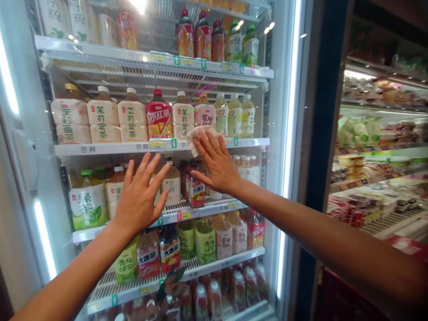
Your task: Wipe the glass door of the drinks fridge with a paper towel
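Note:
I face the glass door (269, 27) of an upright drinks cooler. My right hand (219, 167) presses a pale cloth (197, 138) flat against the glass, fingers stretched over it, in front of the second shelf edge from the top. My left hand (142, 196) is open with fingers spread and palm toward the glass, and nothing shows in it. Whether its palm touches the glass, I cannot tell. Behind the door, a red-labelled tea bottle (158, 116) stands among several pale-labelled bottles (132, 117). A green-labelled bottle (88, 200) is to the left of my left hand.
Bottles fill parts of several white wire shelves (160, 145) with price tags. A bright light strip (290, 116) runs down the cooler's right side, beside a dark frame (323, 111). Further right is an open display case (401, 220) with packaged food.

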Motion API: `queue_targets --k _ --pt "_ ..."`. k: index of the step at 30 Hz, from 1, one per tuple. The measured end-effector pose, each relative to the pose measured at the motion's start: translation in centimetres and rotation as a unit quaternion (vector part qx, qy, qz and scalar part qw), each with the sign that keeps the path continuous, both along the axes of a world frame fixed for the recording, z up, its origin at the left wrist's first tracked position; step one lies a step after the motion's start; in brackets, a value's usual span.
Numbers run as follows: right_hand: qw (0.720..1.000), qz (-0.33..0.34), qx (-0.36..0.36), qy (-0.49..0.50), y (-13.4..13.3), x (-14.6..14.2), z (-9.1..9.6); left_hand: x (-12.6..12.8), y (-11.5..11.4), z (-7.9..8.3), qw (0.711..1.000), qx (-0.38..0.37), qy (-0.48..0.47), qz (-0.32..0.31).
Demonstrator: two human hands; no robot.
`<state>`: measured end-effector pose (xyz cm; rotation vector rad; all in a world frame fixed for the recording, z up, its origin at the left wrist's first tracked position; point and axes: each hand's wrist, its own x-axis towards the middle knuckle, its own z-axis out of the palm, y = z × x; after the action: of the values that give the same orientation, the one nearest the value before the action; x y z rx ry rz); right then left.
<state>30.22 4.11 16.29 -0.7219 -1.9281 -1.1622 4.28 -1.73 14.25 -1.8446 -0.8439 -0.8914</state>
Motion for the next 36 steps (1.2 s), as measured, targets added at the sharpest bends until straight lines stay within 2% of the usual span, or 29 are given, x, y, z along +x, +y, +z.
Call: queue_targets --k 1,4,6,10,11,12,15,16,17,19,21,22,26,28,31,33,36 --pt "1.0 0.005 -0.003 -0.009 0.0 0.2 -0.5 0.5 0.2 0.0 1.0 0.003 -0.002 -0.002" --pt "0.988 0.036 -0.035 -0.148 0.0 1.5 -1.7 1.7 0.8 -0.1 1.0 0.012 -0.002 -0.009" --pt "0.983 0.041 -0.047 -0.171 0.4 2.9 -1.7 2.4 1.0 -0.1 1.0 0.013 0.0 -0.011" --pt "0.999 0.018 -0.016 0.034 1.2 5.1 -1.2 3.4 1.4 -0.1 1.0 0.015 -0.009 -0.02" --pt "0.999 0.018 -0.015 0.049 1.2 5.3 -1.4 3.7 1.5 -0.1 1.0 0.015 -0.01 -0.024" --pt "0.999 0.023 -0.022 0.026 1.2 5.5 -1.8 4.0 1.6 -0.1 0.999 0.015 -0.009 -0.028" --pt "0.988 0.037 -0.059 -0.135 1.2 6.5 -3.0 5.0 1.9 -0.1 0.999 0.012 0.0 -0.038" --pt "0.987 0.032 -0.059 -0.143 1.3 7.2 -3.2 5.3 2.0 -0.2 0.999 0.011 0.0 -0.04" --pt "0.992 0.021 -0.05 -0.111 1.5 8.0 -3.2 5.6 2.2 -0.2 0.999 0.01 -0.001 -0.042" --pt "1.0 -0.003 -0.017 0.018 1.9 9.5 -3.1 6.2 2.5 -0.4 0.999 0.011 -0.001 -0.047" --pt "0.995 -0.007 0.006 0.102 2.0 10.5 -3.2 6.6 2.8 -0.5 0.999 0.014 0.0 -0.052" --pt "0.995 -0.004 0.005 0.1 2.1 10.7 -3.4 6.8 2.9 -0.6 0.998 0.017 0.0 -0.055" --pt "0.999 0.006 -0.035 -0.032 1.9 11.3 -4.4 7.3 3.2 -0.7 0.998 0.022 -0.006 -0.062" --pt "1.0 0.0 -0.029 0.005 2.0 11.8 -4.6 7.5 3.1 -0.6 0.998 0.022 -0.006 -0.06" --pt "0.992 -0.007 -0.003 0.125 1.8 11.7 -4.8 7.6 3.0 -0.7 0.998 0.029 -0.005 -0.059" --pt "0.997 0.005 -0.016 0.078 1.4 10.7 -5.3 7.6 3.0 -0.7 0.998 0.033 -0.004 -0.057" --pt "0.994 0.029 -0.055 -0.094 0.9 9.2 -5.4 7.6 3.0 -0.7 0.998 0.035 0.002 -0.055"
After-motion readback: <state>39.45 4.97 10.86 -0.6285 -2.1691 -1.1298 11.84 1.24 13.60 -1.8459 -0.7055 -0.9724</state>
